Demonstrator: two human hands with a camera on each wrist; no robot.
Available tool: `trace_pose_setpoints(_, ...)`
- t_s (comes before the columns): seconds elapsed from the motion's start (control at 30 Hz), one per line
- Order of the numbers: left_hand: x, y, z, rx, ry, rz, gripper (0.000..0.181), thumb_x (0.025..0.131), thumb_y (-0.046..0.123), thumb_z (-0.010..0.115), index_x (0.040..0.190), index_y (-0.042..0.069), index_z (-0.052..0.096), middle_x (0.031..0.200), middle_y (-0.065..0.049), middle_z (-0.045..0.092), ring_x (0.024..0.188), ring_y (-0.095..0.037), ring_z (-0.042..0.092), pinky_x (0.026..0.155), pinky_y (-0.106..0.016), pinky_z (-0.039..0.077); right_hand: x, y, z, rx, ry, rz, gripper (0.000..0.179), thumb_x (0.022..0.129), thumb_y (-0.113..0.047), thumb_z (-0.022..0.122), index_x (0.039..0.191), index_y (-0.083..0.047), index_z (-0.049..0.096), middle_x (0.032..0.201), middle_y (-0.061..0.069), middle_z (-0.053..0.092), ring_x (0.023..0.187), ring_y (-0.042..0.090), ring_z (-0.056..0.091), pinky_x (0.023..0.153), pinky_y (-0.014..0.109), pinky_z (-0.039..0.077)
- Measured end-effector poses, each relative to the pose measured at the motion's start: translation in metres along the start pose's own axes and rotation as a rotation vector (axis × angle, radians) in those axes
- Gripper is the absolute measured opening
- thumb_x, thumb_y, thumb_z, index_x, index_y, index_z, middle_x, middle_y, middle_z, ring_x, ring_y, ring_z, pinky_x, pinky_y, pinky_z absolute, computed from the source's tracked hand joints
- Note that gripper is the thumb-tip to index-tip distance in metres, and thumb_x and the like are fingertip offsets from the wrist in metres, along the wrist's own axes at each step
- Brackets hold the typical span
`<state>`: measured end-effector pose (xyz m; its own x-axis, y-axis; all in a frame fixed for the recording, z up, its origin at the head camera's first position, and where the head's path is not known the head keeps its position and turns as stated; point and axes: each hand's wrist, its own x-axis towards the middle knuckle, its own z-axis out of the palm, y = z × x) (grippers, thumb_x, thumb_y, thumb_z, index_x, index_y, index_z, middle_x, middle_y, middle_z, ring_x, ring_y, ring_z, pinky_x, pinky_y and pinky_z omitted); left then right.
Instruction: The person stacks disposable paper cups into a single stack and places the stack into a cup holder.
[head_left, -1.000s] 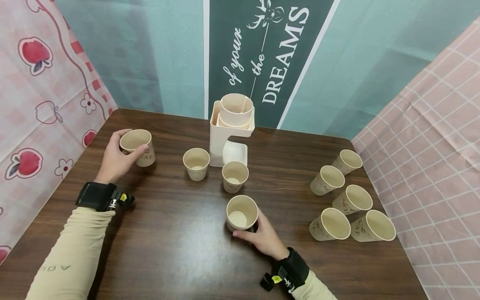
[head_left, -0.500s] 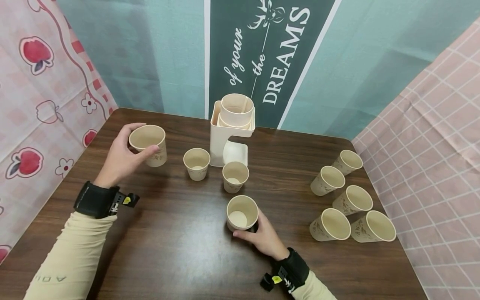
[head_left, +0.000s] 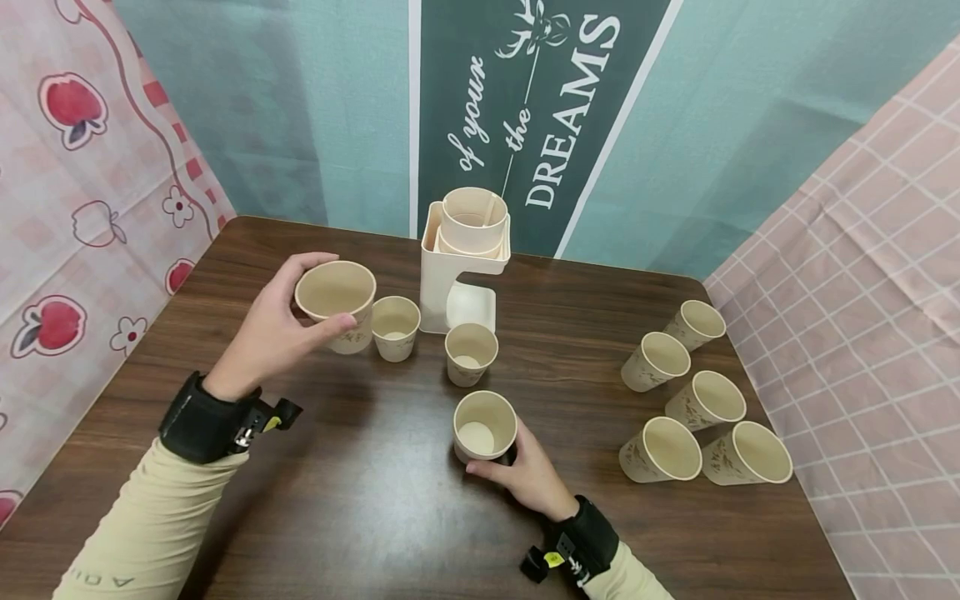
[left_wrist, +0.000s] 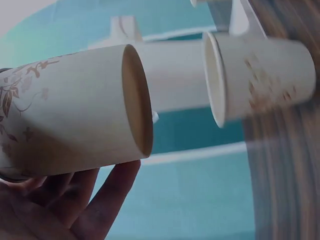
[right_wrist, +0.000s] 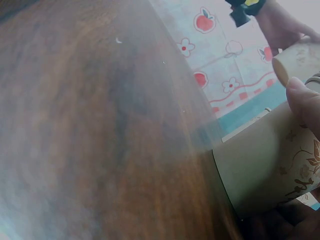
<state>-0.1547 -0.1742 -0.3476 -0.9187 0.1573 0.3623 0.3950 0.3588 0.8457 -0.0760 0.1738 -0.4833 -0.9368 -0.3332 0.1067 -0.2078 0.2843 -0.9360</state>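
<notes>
Left hand: at left of centre in the head view; thumb and fingers are curving round the left cup, holding it roughly upright above the table.
Right hand: below centre; thumb and fingers are gripping the right cup, which is standing upright on the table.
Wristbands, black, two: circling the wrists, next to beige sleeves.
Small cup: standing just to the right of the left cup.
Second small cup: standing at centre, between the right cup and the stand.
Stand, cream: rising at upper centre, carrying a round tub.
Five cups, patterned: standing clustered at right, mouths facing up.
Teal cloth: hanging behind, its dark panel displaying "DREAMS".
Apple cloth, pink: covering the far left.
Grid cloth, pink: covering the far right.
</notes>
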Motion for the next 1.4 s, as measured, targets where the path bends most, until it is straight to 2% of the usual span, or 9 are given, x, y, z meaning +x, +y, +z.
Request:
trace_pose_setpoints(0.2,-0.005,0.016,0.017,-0.064,-0.061,0.033,0.072,0.081,0.002,0.084,0.142,0.005,0.047,0.123,-0.01,0.059,0.095,-0.019,0.062,0.071,-0.019,0.057,0.0,0.0,0.0,-0.001,0.0,0.0,0.08,0.08,-0.013,0.089,0.148,-0.009,0.046,0.136,0.009,0.06,0.126,0.027,0.054,0.111,0.032,0.041)
trace_pose_setpoints(0.43,-0.009,0.028,0.035,-0.162,-0.164,0.065,0.076,0.076,0.002,0.088,0.139,0.002,0.045,0.127,-0.009,0.058,0.105,-0.025,0.062,0.085,-0.024,0.056,0.001,0.001,0.0,0.011,-0.002,-0.007,0.079,0.08,-0.012,0.088,0.147,-0.009,0.047,0.136,0.01,0.06,0.126,0.028,0.054,0.11,0.031,0.041)
trace_pose_setpoints(0.63,-0.011,0.037,0.047,-0.239,-0.228,0.07,0.078,0.074,0.004,0.09,0.137,0.002,0.042,0.126,-0.011,0.057,0.109,-0.024,0.059,0.09,-0.026,0.054,0.001,0.002,0.001,0.007,-0.001,-0.006,0.079,0.08,-0.01,0.088,0.147,-0.01,0.047,0.136,0.009,0.06,0.127,0.026,0.054,0.11,0.03,0.041)
trace_pose_setpoints(0.73,-0.013,0.041,0.054,-0.261,-0.255,0.086,0.077,0.075,0.01,0.092,0.135,0.003,0.043,0.125,-0.011,0.058,0.111,-0.023,0.059,0.093,-0.027,0.052,0.001,0.002,0.001,0.006,0.001,0.005,0.079,0.08,-0.01,0.088,0.147,-0.011,0.047,0.136,0.007,0.06,0.127,0.024,0.054,0.111,0.03,0.04)
trace_pose_setpoints(0.9,-0.015,0.046,0.067,-0.28,-0.301,0.122,0.08,0.076,0.036,0.092,0.134,0.006,0.046,0.127,-0.008,0.056,0.115,-0.023,0.057,0.097,-0.028,0.049,0.001,0.0,0.001,0.012,0.0,0.014,0.08,0.079,-0.01,0.089,0.148,-0.012,0.047,0.137,0.005,0.059,0.128,0.023,0.053,0.112,0.03,0.039)
trace_pose_setpoints(0.97,-0.016,0.048,0.073,-0.299,-0.323,0.127,0.08,0.076,0.039,0.091,0.134,0.007,0.047,0.128,-0.008,0.056,0.116,-0.023,0.057,0.098,-0.029,0.049,0.001,0.0,0.001,0.018,-0.004,0.003,0.08,0.08,-0.01,0.088,0.148,-0.012,0.047,0.138,0.006,0.059,0.128,0.023,0.053,0.112,0.03,0.039)
trace_pose_setpoints(1.07,-0.016,0.049,0.083,-0.318,-0.358,0.13,0.077,0.076,0.029,0.093,0.134,0.008,0.046,0.125,-0.006,0.06,0.115,-0.023,0.058,0.097,-0.031,0.049,0.001,0.0,0.001,0.028,-0.014,-0.013,0.079,0.081,-0.01,0.087,0.148,-0.013,0.046,0.138,0.005,0.059,0.127,0.022,0.054,0.111,0.029,0.039)
trace_pose_setpoints(1.23,-0.016,0.047,0.098,-0.293,-0.393,0.161,0.074,0.074,0.008,0.092,0.133,0.007,0.047,0.125,-0.004,0.06,0.115,-0.021,0.058,0.1,-0.035,0.049,0.002,0.0,0.0,0.028,-0.034,-0.028,0.078,0.083,-0.011,0.086,0.149,-0.015,0.045,0.139,0.003,0.058,0.126,0.019,0.055,0.111,0.028,0.039)
trace_pose_setpoints(1.4,-0.016,0.044,0.112,-0.281,-0.415,0.199,0.073,0.074,0.009,0.092,0.133,0.007,0.048,0.127,-0.004,0.059,0.116,-0.02,0.058,0.102,-0.036,0.048,0.002,0.0,0.0,0.021,-0.033,-0.012,0.077,0.083,-0.012,0.086,0.148,-0.016,0.045,0.139,0.002,0.057,0.125,0.018,0.055,0.109,0.028,0.041)
